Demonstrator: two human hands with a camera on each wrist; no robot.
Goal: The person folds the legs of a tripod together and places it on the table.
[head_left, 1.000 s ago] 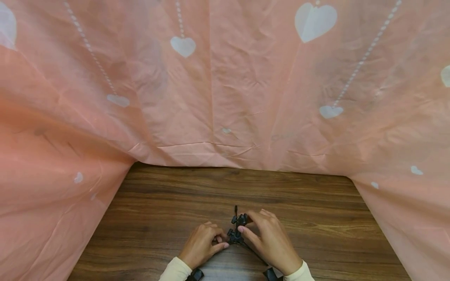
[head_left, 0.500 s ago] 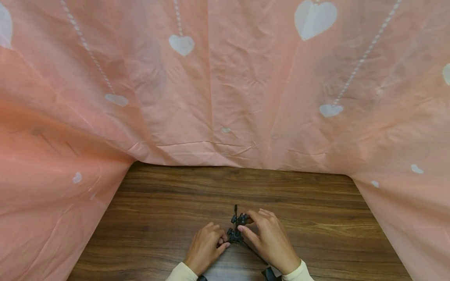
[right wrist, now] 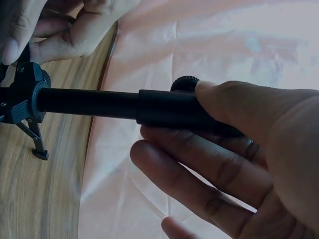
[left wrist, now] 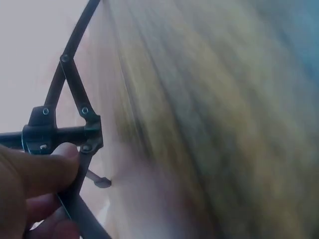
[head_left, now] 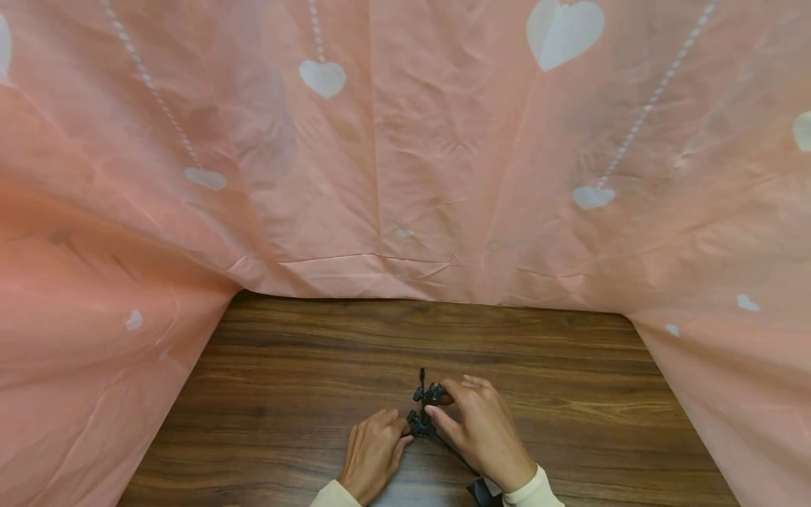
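A small black tripod [head_left: 419, 424] stands on the wooden table between the two hands, its pan handle [head_left: 422, 380] pointing up. Beside it, my left hand [head_left: 372, 451] pinches one leg [left wrist: 85, 215] near the hinged brace [left wrist: 75, 82], as the left wrist view shows. My right hand [head_left: 484, 436] holds the upper part of the tripod. In the right wrist view, the thumb lies against a ridged knob [right wrist: 184, 82], with the fingers under the thick sleeve of the centre column [right wrist: 89, 103]. A small foot [right wrist: 42, 154] shows below the collar at left.
Pink cloth [head_left: 405, 176] with white hearts hangs around the back and both sides of the brown table [head_left: 304, 352]. A black piece [head_left: 483, 491] lies by the right wrist at the front edge.
My left hand has shifted slightly right and turned, its fingers drawn closer to the tripod. The right hand keeps its hold, and the tripod stands almost unchanged.
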